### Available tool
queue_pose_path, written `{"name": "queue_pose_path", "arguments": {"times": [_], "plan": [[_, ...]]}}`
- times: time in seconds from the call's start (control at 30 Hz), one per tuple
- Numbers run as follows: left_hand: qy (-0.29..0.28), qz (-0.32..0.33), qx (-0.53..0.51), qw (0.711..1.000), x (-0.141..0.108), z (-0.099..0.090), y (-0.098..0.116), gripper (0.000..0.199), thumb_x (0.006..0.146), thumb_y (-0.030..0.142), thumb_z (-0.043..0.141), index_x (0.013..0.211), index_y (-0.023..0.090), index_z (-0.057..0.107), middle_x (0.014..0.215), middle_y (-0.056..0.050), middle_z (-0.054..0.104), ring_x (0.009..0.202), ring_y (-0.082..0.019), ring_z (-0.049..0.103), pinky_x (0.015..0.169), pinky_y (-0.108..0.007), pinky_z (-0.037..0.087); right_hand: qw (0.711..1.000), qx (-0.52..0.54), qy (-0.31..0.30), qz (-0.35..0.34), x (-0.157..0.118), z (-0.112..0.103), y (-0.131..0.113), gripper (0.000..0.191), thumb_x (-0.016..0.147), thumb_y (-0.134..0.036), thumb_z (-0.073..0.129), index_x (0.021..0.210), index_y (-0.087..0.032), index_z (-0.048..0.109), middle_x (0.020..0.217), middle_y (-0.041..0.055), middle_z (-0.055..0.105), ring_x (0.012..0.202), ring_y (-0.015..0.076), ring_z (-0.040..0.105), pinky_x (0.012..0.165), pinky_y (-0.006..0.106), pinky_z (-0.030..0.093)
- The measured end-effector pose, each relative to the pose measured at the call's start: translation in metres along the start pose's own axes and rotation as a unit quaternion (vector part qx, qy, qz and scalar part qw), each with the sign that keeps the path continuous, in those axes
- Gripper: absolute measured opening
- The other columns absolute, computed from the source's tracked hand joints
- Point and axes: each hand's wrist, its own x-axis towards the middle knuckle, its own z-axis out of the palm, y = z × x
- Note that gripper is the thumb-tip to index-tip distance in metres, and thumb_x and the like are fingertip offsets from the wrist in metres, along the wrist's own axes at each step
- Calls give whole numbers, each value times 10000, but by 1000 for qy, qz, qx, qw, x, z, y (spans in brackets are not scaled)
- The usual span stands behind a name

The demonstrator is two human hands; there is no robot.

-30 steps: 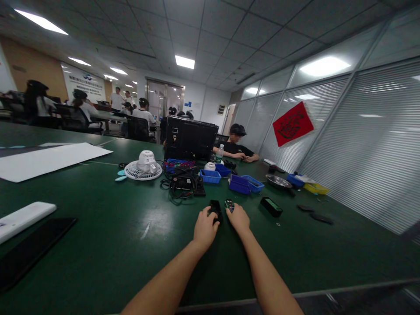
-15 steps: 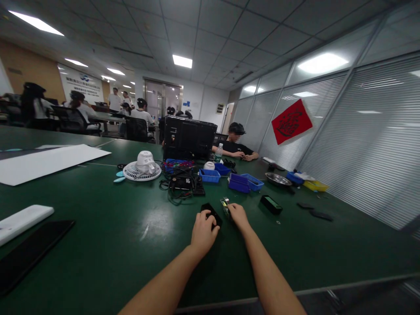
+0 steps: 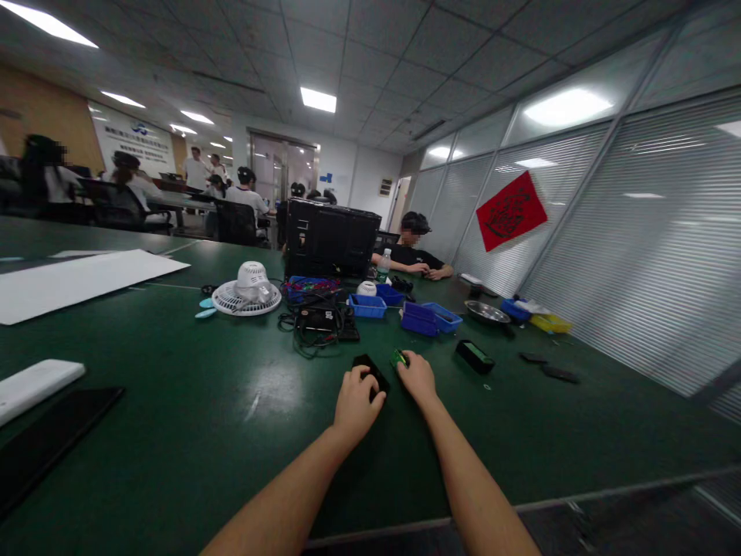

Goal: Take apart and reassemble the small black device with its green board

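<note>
Near the middle of the green table (image 3: 231, 432), my left hand (image 3: 356, 401) has its fingers curled around a black plastic casing (image 3: 363, 361). The casing lies on or just above the tabletop, partly covered by the fingers. Just to its right, my right hand (image 3: 417, 378) pinches a small green circuit board (image 3: 397, 357) at its edge. Most of the board is hidden by that hand. The board and the casing are a small gap apart. Further right sits a black box with a green panel (image 3: 475, 356).
Behind my hands are tangled cables with a black adapter (image 3: 317, 318), a blue tray (image 3: 367, 306), a purple-blue bin (image 3: 419, 318) and a white fan part (image 3: 248, 297). A metal bowl (image 3: 487, 312) stands at right. A person (image 3: 412, 251) sits across the table.
The circuit board has turned in my right hand: its green face now shows instead of its component side. My left hand stays on the casing. The view has shifted slightly.
</note>
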Motion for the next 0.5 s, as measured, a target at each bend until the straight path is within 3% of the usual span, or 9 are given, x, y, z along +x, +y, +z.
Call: {"name": "queue_pose_path", "arguments": {"times": [0.1, 0.17, 0.23, 0.37, 0.5], "plan": [[2, 2, 12, 1000, -1, 0, 1, 41, 739, 239, 588, 737, 206, 563, 1129, -28, 477, 1001, -192, 444, 906, -348, 359, 991, 111, -37, 58, 7, -2, 7, 318, 778, -312, 439, 992, -166, 626, 925, 64, 650, 838, 179, 588, 706, 231, 413], [-1, 2, 14, 1000, -1, 0, 1, 45, 742, 244, 586, 737, 207, 563, 1131, -27, 477, 1007, -190, 445, 902, -344, 363, 989, 121, -47, 76, 10, -7, 11, 296, 784, -317, 419, 904, -176, 650, 881, 57, 660, 823, 181, 596, 682, 230, 413], [-3, -1, 16, 1000, -1, 0, 2, 43, 744, 243, 585, 736, 206, 565, 1133, -28, 479, 1010, -190, 448, 898, -344, 366, 992, 84, -39, 89, 9, -13, 12, 314, 799, -334, 390, 885, -195, 657, 901, 62, 659, 851, 197, 592, 684, 248, 411], [-9, -8, 15, 1000, -1, -2, 3, 36, 745, 242, 582, 744, 207, 574, 1140, -24, 477, 1018, -190, 449, 902, -347, 368, 996, -6, -5, 84, 3, -21, 6, 444, 817, -481, 354, 1036, -201, 618, 1036, 102, 620, 954, 242, 554, 735, 304, 408], [-16, -10, 9, 1000, 0, -4, 4, 44, 747, 252, 576, 745, 208, 578, 1145, -22, 477, 1034, -193, 446, 914, -346, 363, 994, -95, -14, 59, -1, -21, 2, 572, 725, -549, 486, 1132, -154, 560, 1088, 149, 578, 1001, 302, 512, 770, 372, 408]]}}
